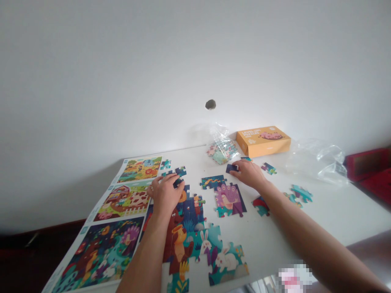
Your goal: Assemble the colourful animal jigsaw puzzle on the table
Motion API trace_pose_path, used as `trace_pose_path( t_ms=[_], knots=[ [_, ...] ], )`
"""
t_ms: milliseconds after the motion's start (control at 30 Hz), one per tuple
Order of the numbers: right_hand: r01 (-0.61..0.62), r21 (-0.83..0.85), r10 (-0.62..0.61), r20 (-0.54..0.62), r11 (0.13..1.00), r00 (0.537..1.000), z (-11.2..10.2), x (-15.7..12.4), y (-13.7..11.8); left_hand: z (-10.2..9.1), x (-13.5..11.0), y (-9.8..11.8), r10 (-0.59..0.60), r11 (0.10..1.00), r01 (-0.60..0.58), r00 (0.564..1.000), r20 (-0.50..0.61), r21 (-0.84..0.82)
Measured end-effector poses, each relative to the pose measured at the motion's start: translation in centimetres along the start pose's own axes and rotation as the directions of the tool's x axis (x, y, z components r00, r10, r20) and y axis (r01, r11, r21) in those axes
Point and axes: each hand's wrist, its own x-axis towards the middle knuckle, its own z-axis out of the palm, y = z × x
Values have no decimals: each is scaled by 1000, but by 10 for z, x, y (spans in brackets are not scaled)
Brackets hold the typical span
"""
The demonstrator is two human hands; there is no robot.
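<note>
My right hand pinches a dark blue puzzle piece at the far side of the table. Over the top of the joined puzzle section, my left hand has its fingers closed on a small dark puzzle piece, partly covered by the fingers. That section shows a bear and rabbits. Between the hands lies a joined peacock part, with a dark blue and yellow part touching its upper left. Loose pieces sit just beyond my left hand.
A picture sheet with three scenes lies at the left. A bag of pieces and an orange puzzle box stand by the wall. Clear plastic and loose pieces are at the right, a red object beyond.
</note>
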Motion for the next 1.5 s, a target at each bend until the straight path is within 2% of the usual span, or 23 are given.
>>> trace_pose_path(
  t_ms=[533, 833, 1500],
  knots=[
    [6, 12, -6, -13, 1000, 1000, 1, 0, 0, 0, 0, 0, -19, 1000, 19, 1000, 2, -14],
    [1, 14, -1, -10, 1000, 1000, 1, 0, 0, -1, 1, 2, -48, 997, 47, 999, 14, 69],
    [2, 14, -1, -2, 1000, 1000, 3, 1, 1, -1, 1, 1, -36, 998, 35, 999, 9, 50]
  ],
)
